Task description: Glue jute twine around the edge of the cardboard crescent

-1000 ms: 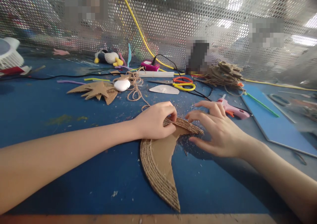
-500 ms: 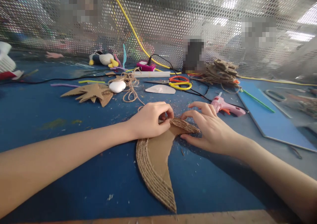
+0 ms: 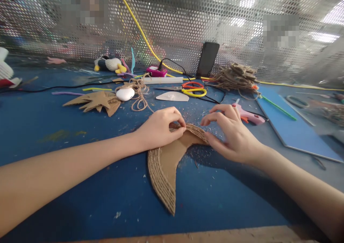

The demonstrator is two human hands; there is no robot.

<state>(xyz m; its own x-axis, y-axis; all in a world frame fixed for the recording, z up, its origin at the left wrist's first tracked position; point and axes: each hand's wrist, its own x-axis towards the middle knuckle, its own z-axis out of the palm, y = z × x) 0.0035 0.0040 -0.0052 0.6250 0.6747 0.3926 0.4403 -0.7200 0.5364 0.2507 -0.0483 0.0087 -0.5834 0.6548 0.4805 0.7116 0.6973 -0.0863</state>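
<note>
A crescent-shaped piece of cardboard [image 3: 170, 161] lies on the blue table, with rows of brown twine [image 3: 156, 171] along its outer curve. Over its upper part, my left hand [image 3: 161, 126] is closed, thumb and forefinger pinched on the twine at the edge. A loose strand runs from a tangle of twine [image 3: 140, 99] toward that hand. My right hand [image 3: 232, 135] is at the crescent's right tip, fingers curved and apart, gripping nothing. Its thumb is close to the tip; whether it touches, I cannot tell.
Behind my hands lie scissors [image 3: 194, 89], a white oval piece [image 3: 172, 96], a white case [image 3: 125, 94] and cardboard cutouts [image 3: 98, 101]. A pink glue gun [image 3: 249, 114] and a blue board [image 3: 303, 128] are at right. A phone [image 3: 208, 59] leans on the perforated metal screen [image 3: 172, 24].
The crescent has turned, its lower tip swinging left and up. My right hand has drawn slightly right, off the crescent's right end. My left hand keeps its pinch.
</note>
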